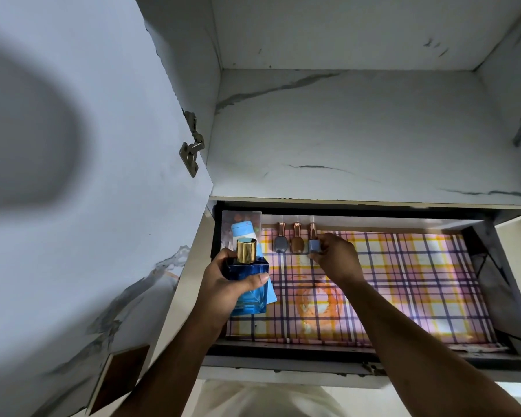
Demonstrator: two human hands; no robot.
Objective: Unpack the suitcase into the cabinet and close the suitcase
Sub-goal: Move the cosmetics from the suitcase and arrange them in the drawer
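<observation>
My left hand grips a square blue perfume bottle with a gold cap, held over the left side of the pulled-out cabinet drawer. My right hand pinches a small light-blue nail polish bottle with a rose-gold cap at the drawer's back. Beside it lie a grey nail polish bottle and a brown one. A blue-and-white tube lies at the back left corner, partly behind the perfume. The suitcase is out of view.
The drawer floor carries a plaid liner in pink, yellow and purple. A white marble-pattern shelf lies above the drawer. The open cabinet door with its hinge stands at left.
</observation>
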